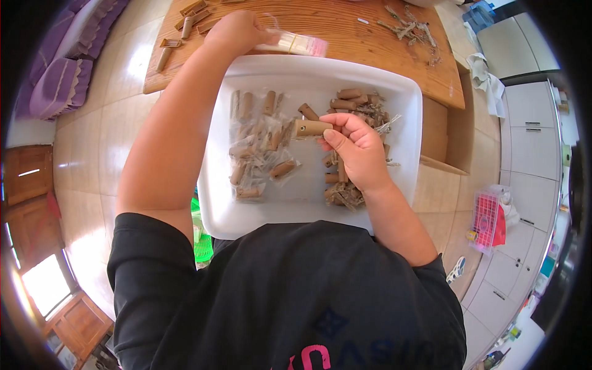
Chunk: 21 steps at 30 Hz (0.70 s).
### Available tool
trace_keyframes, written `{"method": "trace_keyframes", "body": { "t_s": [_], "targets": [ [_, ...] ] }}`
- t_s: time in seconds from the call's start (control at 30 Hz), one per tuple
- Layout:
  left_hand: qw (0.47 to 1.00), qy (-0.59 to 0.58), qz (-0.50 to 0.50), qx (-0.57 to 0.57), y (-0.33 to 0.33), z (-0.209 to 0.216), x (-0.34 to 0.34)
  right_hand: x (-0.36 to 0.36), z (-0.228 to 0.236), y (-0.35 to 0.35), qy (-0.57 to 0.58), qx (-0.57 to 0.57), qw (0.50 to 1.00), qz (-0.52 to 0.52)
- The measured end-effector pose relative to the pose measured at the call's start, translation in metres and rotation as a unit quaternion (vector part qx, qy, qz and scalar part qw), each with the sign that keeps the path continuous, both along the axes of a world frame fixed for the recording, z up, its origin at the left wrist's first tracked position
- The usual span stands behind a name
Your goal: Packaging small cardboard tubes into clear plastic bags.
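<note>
My right hand (357, 145) pinches a brown cardboard-like tube (312, 128) with a small dark opening near its left end, above a white plastic tub (296, 219). At the table's near edge, my left hand (237, 32) is closed at the left end of a banded bundle of clear plastic bags (296, 44) with a pink end; its fingertips are partly hidden and blurred. On the tub's left side lie several bagged tubes (246, 151) with dry twigs. Loose brown tubes (348, 98) and twigs are heaped on the right side.
Beyond the tub stands a wooden table (333, 24), with brown pieces (191, 18) at its left and dry twigs (410, 28) at its right. An open cardboard box (447, 132) sits to the right. A green basket (202, 237) shows beside the tub's lower left.
</note>
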<state>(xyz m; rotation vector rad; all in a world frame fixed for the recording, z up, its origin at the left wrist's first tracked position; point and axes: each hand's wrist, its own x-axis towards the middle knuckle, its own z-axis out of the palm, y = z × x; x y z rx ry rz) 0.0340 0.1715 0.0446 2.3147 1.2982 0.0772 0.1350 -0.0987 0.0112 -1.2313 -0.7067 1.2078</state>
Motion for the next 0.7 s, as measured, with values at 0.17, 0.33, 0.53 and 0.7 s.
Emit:
{"method": "trace_keyframes", "body": {
  "t_s": [0.17, 0.33, 0.53, 0.7],
  "targets": [
    [0.99, -0.135, -0.002, -0.035, 0.009, -0.014, 0.0, 0.0, 0.003, 0.001, -0.01, -0.005, 1.0, -0.002],
    [0.981, -0.149, -0.02, 0.125, -0.01, -0.003, -0.01, 0.005, -0.001, -0.001, -0.023, -0.008, 1.0, 0.002],
    [0.978, -0.065, 0.004, 0.196, -0.005, 0.007, -0.035, 0.001, 0.0, 0.0, -0.03, 0.014, 0.999, 0.005],
    [0.973, -0.135, 0.06, 0.176, -0.036, 0.033, -0.055, -0.002, -0.001, -0.001, -0.086, 0.033, 0.994, -0.063]
  ]
}}
